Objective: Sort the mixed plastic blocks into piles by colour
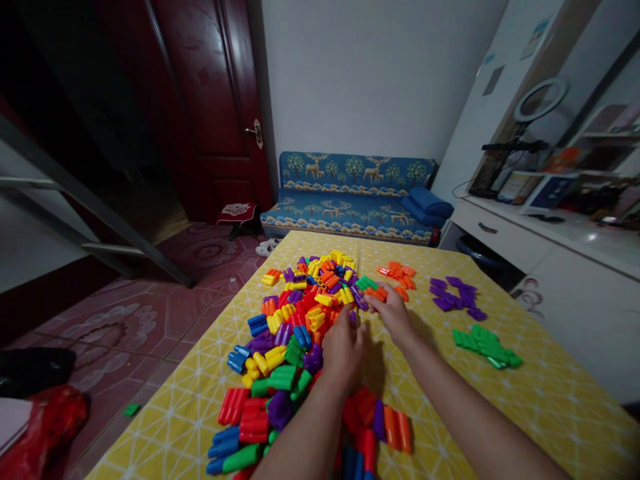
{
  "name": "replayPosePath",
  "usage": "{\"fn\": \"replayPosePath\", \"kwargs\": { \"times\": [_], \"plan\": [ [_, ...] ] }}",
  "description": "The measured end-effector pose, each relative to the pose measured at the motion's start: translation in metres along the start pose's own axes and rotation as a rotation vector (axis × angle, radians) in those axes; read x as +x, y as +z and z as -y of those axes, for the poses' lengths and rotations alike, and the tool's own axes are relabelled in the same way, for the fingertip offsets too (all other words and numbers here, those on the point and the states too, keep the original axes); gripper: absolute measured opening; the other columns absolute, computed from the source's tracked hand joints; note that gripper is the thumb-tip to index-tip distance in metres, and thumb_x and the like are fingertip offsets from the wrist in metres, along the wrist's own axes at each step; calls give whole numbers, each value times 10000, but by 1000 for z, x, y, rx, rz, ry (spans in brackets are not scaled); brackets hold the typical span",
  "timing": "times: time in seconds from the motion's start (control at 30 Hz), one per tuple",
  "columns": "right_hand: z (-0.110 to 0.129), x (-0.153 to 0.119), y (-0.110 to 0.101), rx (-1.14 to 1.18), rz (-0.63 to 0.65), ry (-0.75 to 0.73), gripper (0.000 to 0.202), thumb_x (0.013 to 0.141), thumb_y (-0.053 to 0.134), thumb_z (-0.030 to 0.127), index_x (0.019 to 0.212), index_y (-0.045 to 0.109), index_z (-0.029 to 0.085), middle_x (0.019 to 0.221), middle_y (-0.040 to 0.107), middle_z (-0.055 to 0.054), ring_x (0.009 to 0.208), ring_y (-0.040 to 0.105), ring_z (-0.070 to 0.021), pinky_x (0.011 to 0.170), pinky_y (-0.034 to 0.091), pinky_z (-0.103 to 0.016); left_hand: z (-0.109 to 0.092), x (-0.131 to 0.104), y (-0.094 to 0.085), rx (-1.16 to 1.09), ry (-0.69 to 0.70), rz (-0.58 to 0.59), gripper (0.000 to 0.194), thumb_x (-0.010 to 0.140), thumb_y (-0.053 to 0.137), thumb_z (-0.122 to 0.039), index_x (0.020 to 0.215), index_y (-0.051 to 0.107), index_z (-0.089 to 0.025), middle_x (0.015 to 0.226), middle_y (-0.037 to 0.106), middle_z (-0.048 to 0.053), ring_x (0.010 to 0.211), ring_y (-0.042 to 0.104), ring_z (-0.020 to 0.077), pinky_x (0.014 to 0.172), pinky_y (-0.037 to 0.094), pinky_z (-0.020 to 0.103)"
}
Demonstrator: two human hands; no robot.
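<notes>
"What's held?"

"The right hand [393,315] seems to pinch a ribbed orange plastic block [377,293] beside the multicoloured plastic pile [305,305]; left hand [344,348], grip hidden."

"Why the separate green plastic cluster [486,345]?"

"Presumably matching colour."

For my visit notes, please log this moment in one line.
left hand: at mixed blocks | right hand: touching orange block | apart: purple group, green group

I'm in a home here. A deer-patterned sofa [345,205] sits at twelve o'clock, a panelled door [210,100] at eleven.
</notes>
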State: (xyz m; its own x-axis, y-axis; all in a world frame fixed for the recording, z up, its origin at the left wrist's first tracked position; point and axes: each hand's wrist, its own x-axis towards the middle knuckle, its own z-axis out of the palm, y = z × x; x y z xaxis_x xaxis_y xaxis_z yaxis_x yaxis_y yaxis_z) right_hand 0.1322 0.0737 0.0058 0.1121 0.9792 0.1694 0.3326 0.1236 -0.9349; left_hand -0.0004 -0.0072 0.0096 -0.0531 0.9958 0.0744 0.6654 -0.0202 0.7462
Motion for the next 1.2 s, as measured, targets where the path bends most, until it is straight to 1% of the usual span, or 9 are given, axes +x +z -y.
{"fn": "replayPosePath", "kwargs": {
  "times": [0.13, 0.23, 0.3, 0.43, 0.57, 0.8, 0.97, 1.1, 1.2],
  "plan": [
    [-2, -74, -7, 373, 160, 111, 298, 743, 686, 437, 977, 601, 273, 894, 707, -23, 760, 665, -201, 656, 526, -302, -1, 0, -1, -327, 94, -87, 502, 961, 397, -370, 1428, 378, -184, 1314, 600, 99, 1120, 612, 175, 919, 484, 271],
    [-6, -102, -14, 359, 140, 165, 263, 754, 683, 493, 906, 627, 285, 821, 686, -1, 758, 652, -198, 654, 512, -293, 0, 1, 2, -499, 217, 11, 423, 920, 490, -348, 1303, 539, -177, 1209, 666, 86, 1051, 638, 183, 892, 500, 284],
    [-8, -108, -16, 340, 103, 154, 299, 767, 663, 515, 935, 631, 271, 839, 682, -5, 776, 644, -195, 657, 503, -288, 2, 2, 6, -495, 273, 79, 325, 854, 575, -284, 1144, 657, -163, 1112, 710, 86, 987, 656, 198, 863, 505, 296],
    [-12, -105, -16, 273, -9, 136, 422, 712, 692, 534, 989, 604, 228, 785, 658, 1, 621, 590, -162, 530, 441, -260, 8, 5, 13, -470, 255, 78, 240, 780, 612, -198, 986, 715, -133, 882, 739, 80, 772, 658, 180, 707, 503, 271],
    [-16, -103, -14, 219, -38, 75, 376, 705, 704, 493, 940, 635, 208, 754, 645, -3, 612, 572, -157, 518, 417, -253, 13, 9, 16, -529, 201, 75, 160, 750, 634, -192, 874, 703, -119, 683, 679, 32, 632, 610, 144, 605, 466, 232],
    [-10, -105, -17, 412, -168, 101, 334, 755, 682, 416, 1008, 595, 216, 598, 566, 45, 529, 503, -125, 500, 400, -232, 15, 16, 13, -665, 106, -132, 136, 766, 600, -183, 864, 672, -122, 734, 682, 44, 665, 620, 140, 619, 473, 221],
    [-9, -106, -19, 588, -168, 103, 362, 767, 674, 463, 1007, 605, 201, 774, 638, -9, 590, 551, -112, 539, 441, -230, 18, 18, 17, -742, 108, -105, 145, 768, 608, -221, 869, 661, -130, 744, 673, 41, 668, 615, 142, 609, 481, 223],
    [-7, -93, -23, 456, -108, 102, 455, 754, 665, 482, 1093, 592, 188, 906, 684, -61, 607, 600, -129, 514, 455, -233, 19, 17, 19, -753, 107, -120, 168, 789, 596, -245, 894, 660, -130, 763, 675, 47, 678, 615, 143, 615, 484, 228],
    [-9, -60, -33, 189, -60, 107, 461, 706, 683, 443, 1075, 590, 182, 831, 700, -56, 555, 618, -140, 431, 412, -211, 19, 17, 19, -757, 111, -115, 166, 787, 609, -243, 897, 671, -133, 780, 688, 52, 698, 631, 150, 634, 490, 232]
  ]
}}
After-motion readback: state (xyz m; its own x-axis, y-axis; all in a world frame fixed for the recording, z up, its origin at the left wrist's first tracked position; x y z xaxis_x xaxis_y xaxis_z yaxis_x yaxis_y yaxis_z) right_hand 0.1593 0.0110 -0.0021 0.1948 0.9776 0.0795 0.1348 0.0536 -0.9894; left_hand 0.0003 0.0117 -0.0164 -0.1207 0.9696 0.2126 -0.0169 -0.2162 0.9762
